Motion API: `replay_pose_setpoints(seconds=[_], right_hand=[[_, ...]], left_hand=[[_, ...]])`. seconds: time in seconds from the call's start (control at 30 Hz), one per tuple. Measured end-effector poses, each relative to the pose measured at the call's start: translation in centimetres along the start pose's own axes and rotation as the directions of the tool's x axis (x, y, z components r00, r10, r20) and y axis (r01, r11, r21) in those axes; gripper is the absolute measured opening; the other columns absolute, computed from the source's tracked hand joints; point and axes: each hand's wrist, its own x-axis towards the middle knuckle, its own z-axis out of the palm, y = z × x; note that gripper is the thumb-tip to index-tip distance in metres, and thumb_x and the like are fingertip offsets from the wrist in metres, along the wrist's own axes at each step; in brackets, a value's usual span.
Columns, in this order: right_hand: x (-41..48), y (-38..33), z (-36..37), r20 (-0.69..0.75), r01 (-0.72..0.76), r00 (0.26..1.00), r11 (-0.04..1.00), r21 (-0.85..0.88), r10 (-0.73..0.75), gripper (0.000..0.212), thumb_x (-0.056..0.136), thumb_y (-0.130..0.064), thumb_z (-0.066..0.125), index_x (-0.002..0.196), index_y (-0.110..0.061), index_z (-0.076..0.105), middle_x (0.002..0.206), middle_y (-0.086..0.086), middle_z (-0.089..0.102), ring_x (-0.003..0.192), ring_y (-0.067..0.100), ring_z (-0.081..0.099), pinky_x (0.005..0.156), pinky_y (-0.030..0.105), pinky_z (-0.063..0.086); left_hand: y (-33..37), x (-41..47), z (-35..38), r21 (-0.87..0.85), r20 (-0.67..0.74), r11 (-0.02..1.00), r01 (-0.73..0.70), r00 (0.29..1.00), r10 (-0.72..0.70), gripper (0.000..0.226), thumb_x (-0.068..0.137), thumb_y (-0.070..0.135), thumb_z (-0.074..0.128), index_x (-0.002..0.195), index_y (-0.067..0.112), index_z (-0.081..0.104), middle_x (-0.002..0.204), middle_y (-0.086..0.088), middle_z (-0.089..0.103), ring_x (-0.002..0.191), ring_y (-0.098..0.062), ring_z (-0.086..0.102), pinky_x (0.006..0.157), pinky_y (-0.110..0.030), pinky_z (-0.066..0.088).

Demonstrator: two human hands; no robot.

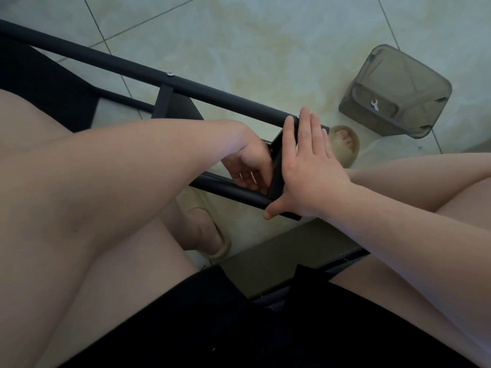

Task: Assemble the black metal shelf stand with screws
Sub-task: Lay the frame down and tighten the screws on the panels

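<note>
The black metal shelf stand [106, 58] lies on its side above the tiled floor [265, 35], in front of the seated person's bare knees. Its upper tube [218, 98] runs from the far left edge down toward the middle. A silver screw [169, 73] sits in this tube, and just below the screw a short black crossbar [162, 102] joins it. Lower down, a beige slipper [212, 240] with a foot in it stands on the floor, partly hidden by the left leg. The left hand [248, 166] reaches in between the two tubes, next to the inner side of the black end plate [277, 171]. Its fingers are curled, but I cannot tell whether they grasp something, because the plate and the lower tube [233, 195] hide them partly. The right hand [308, 168] lies flat on the outer side of the end plate with the fingers straight and together, grasping nothing, and its thumb touches the end of the lower tube. Just beyond its fingertips a second beige slipper [345, 144] shows, with toes in it. Further right, apart from the stand, a grey see-through plastic box [398, 83] rests tilted on the floor, and a small silver wrench [374, 104] lies inside it.
</note>
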Motion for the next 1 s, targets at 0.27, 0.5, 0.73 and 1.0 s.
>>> replay_pose_setpoints(seconds=[0.27,0.5,0.73,1.0], right_hand=[[0.09,-0.02,0.16,-0.004,0.005,1.0,1.0,-0.014,-0.005,0.17,0.051,-0.082,0.079,0.151,0.001,-0.03,0.157,0.029,-0.035,0.149,0.043,-0.028,0.126,0.05,-0.006],[0.15,0.04,0.3,-0.015,0.007,1.0,1.0,-0.004,-0.007,0.17,0.05,-0.081,0.08,0.151,0.0,-0.03,0.157,0.028,-0.036,0.149,0.042,-0.029,0.126,0.05,-0.006],[0.11,-0.1,0.33,-0.031,0.006,0.999,1.0,-0.017,-0.006,0.17,0.05,-0.08,0.081,0.152,0.002,-0.027,0.159,0.03,-0.031,0.15,0.044,-0.024,0.126,0.051,-0.005],[0.04,-0.27,0.16,-0.058,0.005,0.998,0.999,-0.041,-0.008,0.169,0.049,-0.08,0.082,0.154,0.003,-0.022,0.161,0.031,-0.022,0.152,0.045,-0.016,0.126,0.051,-0.004]], left_hand=[[0.17,0.03,-0.06,-0.028,0.005,0.999,-0.021,1.0,0.022,0.016,0.089,-0.001,0.061,0.089,0.01,0.072,0.075,-0.002,0.071,0.067,-0.011,0.063,0.064,-0.022,0.052],[-0.15,-0.06,-0.02,0.005,-0.03,1.0,-0.029,0.999,0.029,0.009,0.089,0.009,0.067,0.095,0.012,0.074,0.081,0.0,0.071,0.069,-0.011,0.061,0.065,-0.022,0.05],[-0.1,0.07,-0.05,-0.066,-0.006,0.998,-0.025,1.0,0.024,0.014,0.09,-0.001,0.06,0.095,0.009,0.069,0.074,-0.001,0.069,0.067,-0.011,0.062,0.065,-0.022,0.052],[-0.28,0.1,0.26,-0.043,-0.017,0.999,-0.021,1.0,0.021,0.01,0.091,0.005,0.063,0.09,0.011,0.07,0.071,0.001,0.069,0.064,-0.01,0.059,0.064,-0.022,0.049]])
